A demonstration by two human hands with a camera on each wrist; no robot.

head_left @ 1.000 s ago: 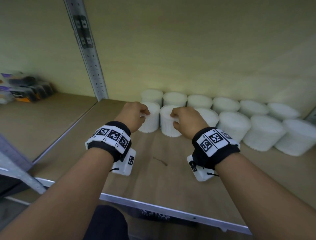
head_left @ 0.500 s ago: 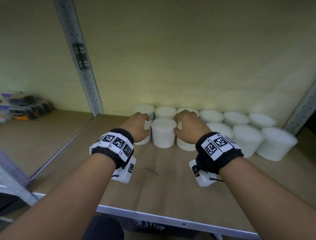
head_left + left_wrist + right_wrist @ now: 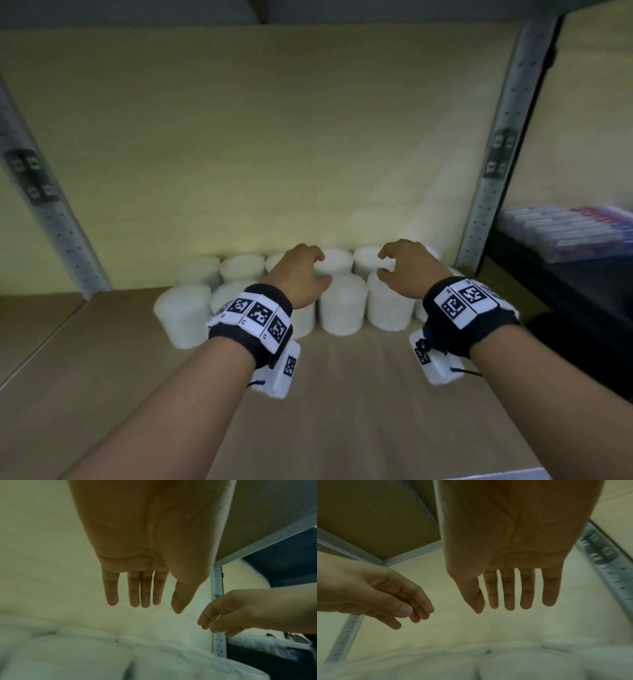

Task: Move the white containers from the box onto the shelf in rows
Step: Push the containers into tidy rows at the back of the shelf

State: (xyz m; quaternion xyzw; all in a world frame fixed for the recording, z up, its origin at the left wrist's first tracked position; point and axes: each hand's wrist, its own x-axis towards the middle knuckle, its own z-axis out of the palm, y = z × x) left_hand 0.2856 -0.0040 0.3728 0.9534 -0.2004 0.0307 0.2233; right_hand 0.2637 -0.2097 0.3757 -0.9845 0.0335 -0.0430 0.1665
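The white containers are stood upright in two rows on the shelf, just below the centre of the head frame, the back row set against the pale back panel and the front row touching it. The box is not seen in any view.

Both hands are held just above the middle of these rows. The left hand is poised over the front row left of centre, its fingers stretched straight and nothing gripped. The right hand is held right of centre, fingers likewise extended and empty.

The containers lie directly beneath and slightly ahead of both palms, their long axes vertical. Neither hand is clearly nearer. A return to the box is judged to be called for next.

A grey upright is seen at the right.
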